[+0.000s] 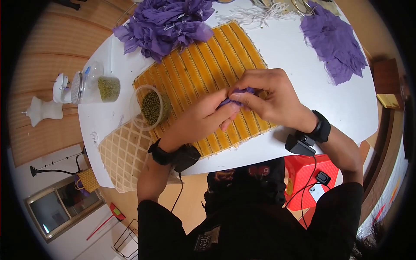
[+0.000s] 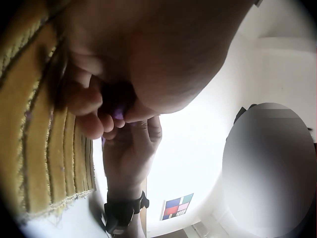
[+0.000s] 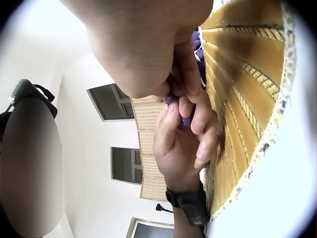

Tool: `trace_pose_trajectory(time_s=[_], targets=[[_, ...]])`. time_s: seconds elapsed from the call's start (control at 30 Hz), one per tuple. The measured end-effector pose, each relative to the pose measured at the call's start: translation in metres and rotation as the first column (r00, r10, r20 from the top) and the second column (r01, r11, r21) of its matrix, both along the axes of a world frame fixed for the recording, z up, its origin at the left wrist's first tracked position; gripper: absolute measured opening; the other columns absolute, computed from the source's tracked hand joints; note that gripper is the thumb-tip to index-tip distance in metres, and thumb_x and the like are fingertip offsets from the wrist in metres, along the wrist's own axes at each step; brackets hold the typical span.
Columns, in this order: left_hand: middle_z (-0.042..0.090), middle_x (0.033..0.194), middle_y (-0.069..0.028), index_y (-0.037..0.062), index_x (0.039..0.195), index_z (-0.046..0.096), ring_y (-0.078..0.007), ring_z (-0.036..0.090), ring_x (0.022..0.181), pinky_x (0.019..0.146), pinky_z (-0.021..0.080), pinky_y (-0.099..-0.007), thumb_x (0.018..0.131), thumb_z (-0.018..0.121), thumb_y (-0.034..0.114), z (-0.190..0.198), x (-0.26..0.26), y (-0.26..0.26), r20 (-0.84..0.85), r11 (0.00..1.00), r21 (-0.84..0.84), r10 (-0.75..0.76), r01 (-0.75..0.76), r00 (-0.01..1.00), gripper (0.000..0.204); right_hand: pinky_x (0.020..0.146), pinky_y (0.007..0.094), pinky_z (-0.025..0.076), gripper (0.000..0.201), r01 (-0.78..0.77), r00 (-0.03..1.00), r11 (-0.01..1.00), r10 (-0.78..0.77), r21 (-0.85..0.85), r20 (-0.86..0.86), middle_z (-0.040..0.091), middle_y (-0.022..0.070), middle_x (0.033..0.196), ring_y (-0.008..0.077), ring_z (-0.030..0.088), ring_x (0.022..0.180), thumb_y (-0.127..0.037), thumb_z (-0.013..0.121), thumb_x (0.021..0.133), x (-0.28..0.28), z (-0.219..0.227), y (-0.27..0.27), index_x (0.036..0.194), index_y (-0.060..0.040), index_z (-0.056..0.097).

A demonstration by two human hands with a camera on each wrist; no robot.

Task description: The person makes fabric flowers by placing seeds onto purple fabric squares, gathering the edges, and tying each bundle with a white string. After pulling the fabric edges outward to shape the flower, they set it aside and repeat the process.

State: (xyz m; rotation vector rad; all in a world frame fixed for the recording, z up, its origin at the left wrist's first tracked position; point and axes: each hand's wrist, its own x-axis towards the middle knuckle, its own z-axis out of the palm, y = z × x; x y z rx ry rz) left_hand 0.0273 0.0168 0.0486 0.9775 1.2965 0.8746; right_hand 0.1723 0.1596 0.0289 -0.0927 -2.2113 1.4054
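Note:
Both hands meet over a yellow striped cloth mat, working on a small piece of purple cloth. My left hand pinches the cloth between thumb and fingers; a bit of the purple cloth shows at its fingertips in the right wrist view. From the other side my right hand pinches the same piece with thumb and forefinger. In the left wrist view only a speck of the purple cloth shows, the rest hidden by the fingers. Beside the left wrist is an open clear tub of green beans.
A heap of purple cloth lies at the back left, with flat purple cloth pieces at the back right. White threads spread between them. A lidded jar of green beans lies left. A lattice-patterned cloth overhangs the table's front edge.

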Motion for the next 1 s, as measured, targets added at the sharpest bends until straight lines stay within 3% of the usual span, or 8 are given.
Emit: trace_pose_trajectory(time_s=[0.17, 0.3, 0.5, 0.7, 0.8, 0.83, 0.9, 1.0], targets=[[0.051, 0.072, 0.0005, 0.0007, 0.086, 0.053, -0.0063, 0.048, 0.060, 0.055, 0.040, -0.0225, 0.099, 0.043, 0.015, -0.001, -0.003, -0.001, 0.001, 0.994, -0.033, 0.109, -0.109, 0.994, 0.021, 0.061, 0.0287, 0.051, 0.015, 0.003, 0.998, 0.999, -0.006, 0.049, 0.057, 0.065, 0.0093, 0.081, 0.0214, 0.065, 0.069, -0.011, 0.070, 0.083, 0.001, 0.010, -0.001, 0.093, -0.0006, 0.066], [0.052, 0.073, -0.0008, 0.0034, 0.085, 0.054, -0.0069, 0.048, 0.059, 0.054, 0.037, -0.0207, 0.098, 0.042, 0.015, 0.000, -0.005, -0.003, 0.034, 0.997, -0.042, 0.070, -0.069, 0.997, 0.021, 0.060, 0.0349, 0.048, 0.023, -0.070, 0.994, 0.979, 0.085, 0.192, -0.072, 0.063, 0.0121, 0.078, 0.0317, 0.060, 0.067, -0.011, 0.071, 0.080, -0.001, 0.007, -0.001, 0.098, -0.0009, 0.061], [0.055, 0.073, -0.0022, 0.0028, 0.085, 0.055, -0.0073, 0.049, 0.058, 0.054, 0.039, -0.0215, 0.099, 0.043, 0.016, -0.001, -0.011, -0.001, 0.389, 0.998, -0.028, -0.037, 0.052, 0.920, 0.023, 0.057, 0.0347, 0.048, 0.010, -0.068, 0.991, 0.988, 0.083, 0.139, -0.104, 0.060, 0.0119, 0.074, 0.0300, 0.060, 0.066, -0.006, 0.069, 0.080, 0.004, 0.002, -0.003, 0.087, -0.0009, 0.064], [0.058, 0.085, -0.0076, -0.0013, 0.091, 0.056, -0.0116, 0.055, 0.066, 0.060, 0.044, -0.0252, 0.096, 0.045, 0.011, -0.001, -0.004, -0.003, 0.003, 0.989, 0.127, -0.076, 0.075, 0.997, 0.018, 0.056, 0.0331, 0.048, 0.005, -0.081, 0.996, 0.958, 0.085, 0.276, -0.003, 0.061, 0.0108, 0.073, 0.0281, 0.061, 0.064, -0.002, 0.066, 0.081, 0.006, 0.018, -0.005, 0.086, -0.0028, 0.066], [0.058, 0.096, -0.0212, -0.0035, 0.099, 0.054, -0.0392, 0.057, 0.091, 0.076, 0.046, -0.0433, 0.093, 0.046, 0.012, -0.002, 0.000, -0.003, -0.332, 0.935, 0.352, 0.071, 0.053, 0.941, 0.019, 0.054, 0.0294, 0.048, 0.004, -0.045, 0.999, 0.947, 0.050, 0.319, -0.008, 0.062, 0.0095, 0.069, 0.0207, 0.062, 0.060, -0.001, 0.066, 0.082, 0.001, 0.029, -0.005, 0.086, -0.0005, 0.066], [0.058, 0.096, -0.0212, -0.0035, 0.099, 0.054, -0.0392, 0.057, 0.091, 0.076, 0.046, -0.0433, 0.093, 0.046, 0.012, -0.002, 0.004, -0.004, -0.331, 0.918, 0.394, 0.102, 0.039, 0.938, 0.019, 0.054, 0.0294, 0.048, 0.004, -0.059, 0.998, 0.930, 0.067, 0.362, -0.008, 0.062, 0.0095, 0.069, 0.0207, 0.062, 0.060, -0.001, 0.066, 0.082, 0.000, 0.033, -0.009, 0.086, -0.0005, 0.066], [0.058, 0.097, -0.0206, -0.0019, 0.104, 0.051, -0.0404, 0.057, 0.093, 0.076, 0.045, -0.0457, 0.094, 0.046, 0.013, -0.010, 0.016, 0.000, -0.361, 0.791, 0.597, 0.414, -0.134, 0.835, 0.019, 0.052, 0.0257, 0.046, 0.005, 0.165, 0.974, 0.985, -0.171, 0.054, 0.147, 0.063, 0.0071, 0.069, 0.0137, 0.061, 0.056, -0.003, 0.067, 0.085, -0.002, 0.038, -0.016, 0.087, 0.0024, 0.065], [0.056, 0.101, -0.0209, -0.0016, 0.106, 0.046, -0.0404, 0.059, 0.086, 0.069, 0.048, -0.0473, 0.096, 0.047, 0.016, -0.013, 0.023, 0.005, -0.459, 0.735, 0.662, 0.550, -0.143, 0.698, 0.020, 0.047, 0.0208, 0.043, 0.012, 0.262, 0.945, 0.898, -0.164, -0.354, 0.283, 0.063, 0.0051, 0.069, 0.0087, 0.056, 0.052, -0.008, 0.063, 0.091, -0.012, 0.052, -0.021, 0.089, 0.0044, 0.065]])
